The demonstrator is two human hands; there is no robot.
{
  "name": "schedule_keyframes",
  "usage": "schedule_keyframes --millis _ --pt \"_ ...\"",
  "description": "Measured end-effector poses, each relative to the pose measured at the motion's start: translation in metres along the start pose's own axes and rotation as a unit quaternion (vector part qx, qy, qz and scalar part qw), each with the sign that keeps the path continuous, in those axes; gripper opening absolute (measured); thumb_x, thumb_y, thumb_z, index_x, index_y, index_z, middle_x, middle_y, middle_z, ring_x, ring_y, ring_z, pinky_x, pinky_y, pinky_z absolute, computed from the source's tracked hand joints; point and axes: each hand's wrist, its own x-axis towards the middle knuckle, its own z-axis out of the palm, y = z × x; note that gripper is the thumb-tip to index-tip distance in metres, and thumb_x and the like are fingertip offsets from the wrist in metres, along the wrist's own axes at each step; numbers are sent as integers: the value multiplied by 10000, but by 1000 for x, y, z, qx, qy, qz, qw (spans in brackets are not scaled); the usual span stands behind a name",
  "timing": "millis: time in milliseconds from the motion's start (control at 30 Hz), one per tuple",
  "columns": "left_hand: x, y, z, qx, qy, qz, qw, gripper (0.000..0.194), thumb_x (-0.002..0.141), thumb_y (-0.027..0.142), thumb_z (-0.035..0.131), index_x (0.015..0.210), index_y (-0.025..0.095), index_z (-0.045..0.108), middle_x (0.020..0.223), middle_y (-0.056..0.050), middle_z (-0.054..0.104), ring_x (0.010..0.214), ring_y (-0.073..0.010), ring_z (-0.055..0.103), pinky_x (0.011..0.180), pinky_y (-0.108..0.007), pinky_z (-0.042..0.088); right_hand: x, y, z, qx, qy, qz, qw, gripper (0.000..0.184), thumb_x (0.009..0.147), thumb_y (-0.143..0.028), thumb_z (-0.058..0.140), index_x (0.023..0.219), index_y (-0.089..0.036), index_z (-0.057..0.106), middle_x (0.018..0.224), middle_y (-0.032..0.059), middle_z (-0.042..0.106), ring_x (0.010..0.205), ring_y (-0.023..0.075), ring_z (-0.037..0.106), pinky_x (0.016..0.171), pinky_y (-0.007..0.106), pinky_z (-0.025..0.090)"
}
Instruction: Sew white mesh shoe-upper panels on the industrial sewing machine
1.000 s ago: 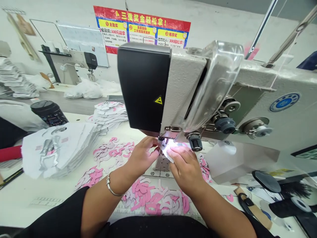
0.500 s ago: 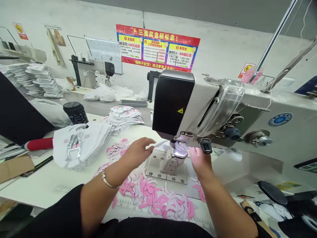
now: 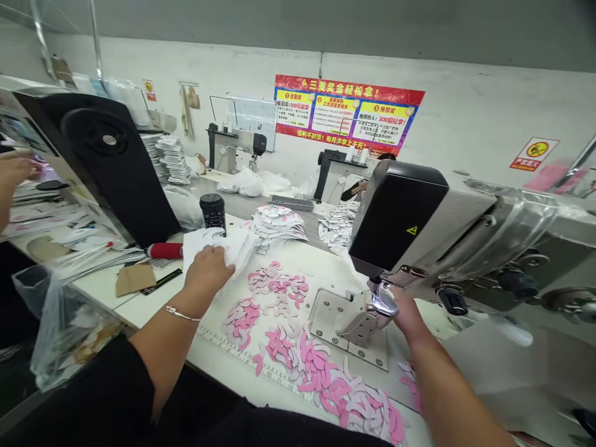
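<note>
The person's left hand [image 3: 208, 270] lies palm-down on a loose stack of white cut pieces [image 3: 235, 248], its fingers spread a little across the top; whether it grips them cannot be told. A thin bangle [image 3: 181, 315] circles that wrist. The right hand [image 3: 407, 313] sits just beside the polished presser foot [image 3: 384, 304] of an industrial sewing machine [image 3: 395, 217], with its fingers hidden behind the metal, so what it holds, if anything, cannot be told. Under the foot is a metal plate [image 3: 344, 323] set into the white table [image 3: 326, 267].

Pink-and-white cut pieces [image 3: 298, 366] lie in loose heaps between the hands and the table's near edge (a printed ruler [image 3: 261, 366] runs along that edge). Farther along, a stack of finished-looking pieces [image 3: 274, 226] sits beyond the left hand, near a black tumbler [image 3: 213, 214]. A red-handled tool [image 3: 165, 250] lies just left of the white stack. At the far left, a co-worker's hand [image 3: 13, 174] reaches over papers at the neighbouring station.
</note>
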Motion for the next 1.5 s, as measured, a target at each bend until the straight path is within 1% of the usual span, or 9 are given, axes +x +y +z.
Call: schedule_keyframes --millis 233,367,600,733,867,967,1100,1233,1500 --pt "-6 -1 -54 -22 116 -68 991 334 925 339 364 959 135 626 963 -166 622 910 -328 585 692 -396 419 -73 18 -28 -27 -19 89 995 369 813 -521 542 974 -244 726 1036 59 740 988 310 665 848 438 512" --pt "-45 46 -84 -163 218 0 962 301 948 376 417 1140 176 534 825 -41 604 814 -247 594 685 -360 414 -121 -14 -41 15 -144 16 989 326 895 -473 511 947 -230 723 909 64 741 859 256 697 758 386 555" --pt "-177 177 -62 -548 -81 188 811 499 910 330 558 1363 280 355 671 57 537 554 -138 555 533 -283 461 -153 -93 -6 -38 -127 -362 923 778 880 -470 644 1535 -229 299 1494 143 469 1378 294 444 1060 488 469" --pt "-189 183 -56 -575 -127 317 744 646 909 328 598 1465 287 272 887 -7 628 801 -160 633 732 -329 545 -151 -81 -11 108 -92 -258 956 333 995 -331 461 1280 -254 616 1158 58 705 1049 224 665 905 388 552" --pt "-150 168 -59 -485 61 212 846 654 774 404 747 1353 263 476 1292 -102 543 1138 -260 545 907 -415 496 -146 -48 -34 349 -139 -76 924 263 902 -411 613 994 -197 736 872 53 741 825 231 692 759 361 569" --pt "-127 169 -53 -512 -161 144 831 433 788 477 706 1127 227 608 1028 -61 629 846 -193 605 674 -315 502 -133 -25 -47 495 -141 61 855 192 754 -362 746 781 -171 739 691 43 717 647 203 668 692 340 566" --pt "-125 188 -36 -585 -412 79 694 269 805 407 701 789 187 549 618 43 510 497 -68 441 475 -196 347 -107 -3 -57 546 -104 165 815 187 659 -283 752 564 -165 641 493 6 615 468 142 579 540 267 526" --pt "-126 212 -25 -629 -435 22 643 265 776 306 737 795 193 498 570 61 509 472 -55 464 467 -170 355 -82 13 -61 561 -76 229 792 121 667 -235 719 656 -182 611 498 -38 599 423 118 551 463 233 496" --pt "-114 234 -17 -650 -420 -8 633 291 751 287 760 790 202 484 572 60 512 494 -66 510 485 -171 387 -54 32 -55 594 -28 281 753 191 674 -191 753 774 -199 590 533 -59 607 460 123 590 466 228 525"
